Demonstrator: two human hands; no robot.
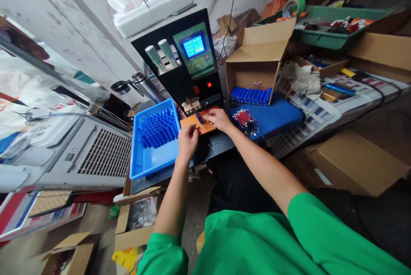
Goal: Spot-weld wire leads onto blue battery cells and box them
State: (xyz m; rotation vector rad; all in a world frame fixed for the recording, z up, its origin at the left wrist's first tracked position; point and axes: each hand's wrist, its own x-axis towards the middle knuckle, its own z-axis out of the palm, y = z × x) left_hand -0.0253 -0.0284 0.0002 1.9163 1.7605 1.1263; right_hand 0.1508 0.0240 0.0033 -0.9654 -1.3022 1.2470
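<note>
An orange board (208, 128) lies at the foot of a black spot welder (173, 80) with a lit blue screen. On the board, beneath the welder's electrodes, is a small blue cylindrical battery cell (199, 118). My right hand (218, 119) is closed in a pinch just right of the cell; what its fingertips hold is too small to make out. At the board's front left edge my left hand (188, 140) has its fingers pressed together, their contents hidden. A bunch of red and black wire leads (244, 120) lies right of my right hand.
On the left, a blue tray (154, 163) holds rows of blue cells. An open cardboard box (253, 73) with more cells stands behind the wires on a blue surface (282, 114). A steel flask (149, 86) stands behind the tray; a green tray (334, 37) is back right.
</note>
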